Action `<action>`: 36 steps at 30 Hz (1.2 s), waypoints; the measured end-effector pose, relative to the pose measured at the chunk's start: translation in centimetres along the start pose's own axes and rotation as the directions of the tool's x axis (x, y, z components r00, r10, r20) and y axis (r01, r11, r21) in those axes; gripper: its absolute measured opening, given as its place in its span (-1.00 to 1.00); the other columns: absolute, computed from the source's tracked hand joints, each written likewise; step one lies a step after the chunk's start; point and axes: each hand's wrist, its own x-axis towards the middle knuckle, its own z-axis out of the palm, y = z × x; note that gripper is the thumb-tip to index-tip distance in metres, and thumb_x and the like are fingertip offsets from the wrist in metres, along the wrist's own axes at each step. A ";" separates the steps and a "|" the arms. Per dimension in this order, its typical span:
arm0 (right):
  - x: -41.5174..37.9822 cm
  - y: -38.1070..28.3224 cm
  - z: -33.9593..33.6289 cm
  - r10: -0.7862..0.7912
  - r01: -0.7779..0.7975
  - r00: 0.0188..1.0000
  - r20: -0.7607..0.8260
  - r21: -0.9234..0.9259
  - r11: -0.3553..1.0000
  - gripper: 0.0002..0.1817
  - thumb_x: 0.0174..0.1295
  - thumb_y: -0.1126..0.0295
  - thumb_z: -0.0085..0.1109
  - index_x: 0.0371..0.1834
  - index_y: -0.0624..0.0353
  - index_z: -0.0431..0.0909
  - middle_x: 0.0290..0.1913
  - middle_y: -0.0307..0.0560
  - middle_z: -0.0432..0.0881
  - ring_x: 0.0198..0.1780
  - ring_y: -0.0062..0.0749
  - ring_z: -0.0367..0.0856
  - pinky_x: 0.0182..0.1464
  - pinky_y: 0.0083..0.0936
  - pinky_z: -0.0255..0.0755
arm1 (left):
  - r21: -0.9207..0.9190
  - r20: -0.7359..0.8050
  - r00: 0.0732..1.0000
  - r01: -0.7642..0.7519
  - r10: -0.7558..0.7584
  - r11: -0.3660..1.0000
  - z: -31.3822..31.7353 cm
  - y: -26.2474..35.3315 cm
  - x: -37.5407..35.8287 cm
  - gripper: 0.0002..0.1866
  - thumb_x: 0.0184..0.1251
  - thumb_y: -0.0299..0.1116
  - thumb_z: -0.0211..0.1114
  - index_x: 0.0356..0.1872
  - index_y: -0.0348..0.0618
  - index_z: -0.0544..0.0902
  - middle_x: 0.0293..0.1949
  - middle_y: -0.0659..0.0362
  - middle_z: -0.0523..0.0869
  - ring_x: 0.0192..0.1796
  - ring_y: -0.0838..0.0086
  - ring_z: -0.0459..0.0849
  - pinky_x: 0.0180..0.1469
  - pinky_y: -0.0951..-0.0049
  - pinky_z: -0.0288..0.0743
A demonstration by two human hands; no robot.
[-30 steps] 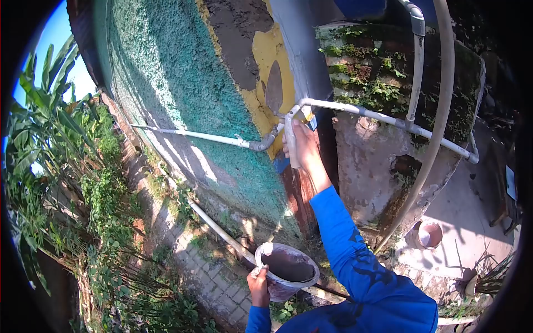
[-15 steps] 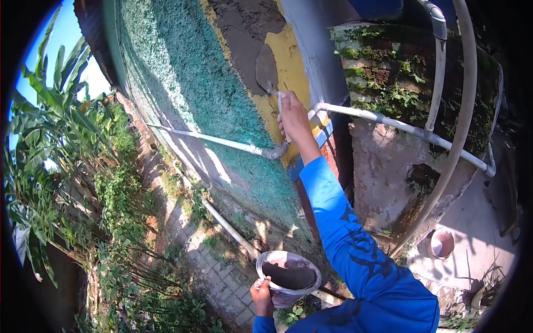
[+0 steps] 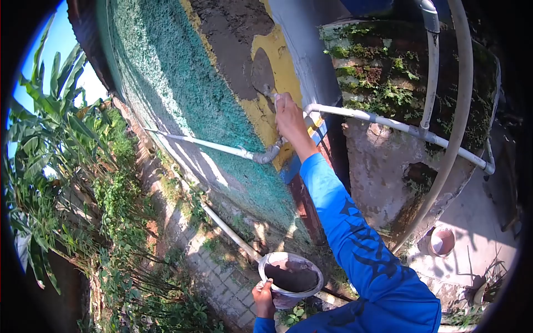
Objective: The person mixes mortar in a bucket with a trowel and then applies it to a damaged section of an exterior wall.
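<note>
My right hand [image 3: 291, 122] grips the handle of a trowel [image 3: 262, 72], its rounded blade lying against the wall at the border of wet grey-brown mortar [image 3: 233, 41] and yellow paint [image 3: 283, 61]. Low in the view, my left hand [image 3: 263, 299] is closed on the rim of a pale bucket [image 3: 318, 284]. Dark mortar [image 3: 291, 276] lies inside that bucket, which I hold up in front of my body. The fingers of the left hand wrap over the rim's near left side.
A white pipe [image 3: 194, 142] crosses the green textured wall [image 3: 172, 77] and bends round the corner. More pipe [image 3: 400, 125] runs along a mossy brick structure [image 3: 383, 72]. Another bucket [image 3: 442, 242] stands on the ground at right. Plants [image 3: 122, 194] and a paved path [image 3: 222, 277] lie left.
The trowel and my right hand have shifted slightly down and left across the wall, and the view has moved a little. My left hand keeps its hold on the bucket.
</note>
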 end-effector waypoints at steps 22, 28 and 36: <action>-0.1 -2.6 -2.1 -0.045 0.050 0.997 0.069 -0.076 0.996 -0.67 0.53 0.17 -0.19 0.03 0.23 0.38 -0.12 0.49 0.60 -0.03 0.51 0.51 -0.02 0.23 0.36 | 0.025 -0.091 0.995 -0.044 0.046 0.999 -1.1 -0.6 -1.6 -0.69 0.25 -0.50 0.34 -0.63 0.01 0.44 -0.67 0.37 0.49 -0.71 0.64 0.39 -0.68 0.54 0.21; 0.3 2.3 -2.1 0.042 -0.040 0.999 0.025 -0.081 0.996 -0.61 0.52 0.13 -0.21 0.12 0.22 0.39 -0.28 0.42 0.64 -0.19 0.40 0.62 -0.10 0.13 0.45 | 0.029 -0.083 0.996 0.032 -0.029 0.999 -1.2 0.0 -2.6 -0.76 0.31 -0.50 0.31 -0.56 -0.05 0.52 -0.67 0.37 0.51 -0.71 0.66 0.38 -0.62 0.57 0.20; -0.4 -2.0 -0.9 0.062 -0.065 0.996 0.069 0.030 0.997 -0.56 0.55 0.00 -0.25 0.05 0.17 0.41 -0.60 -0.01 0.51 -0.66 -0.26 0.53 -0.56 -0.27 0.43 | -0.004 -0.083 0.997 0.000 0.000 1.000 -2.1 -1.4 -2.1 -0.88 0.26 -0.51 0.31 -0.48 -0.13 0.59 -0.56 0.36 0.57 -0.58 0.66 0.46 -0.50 0.55 0.35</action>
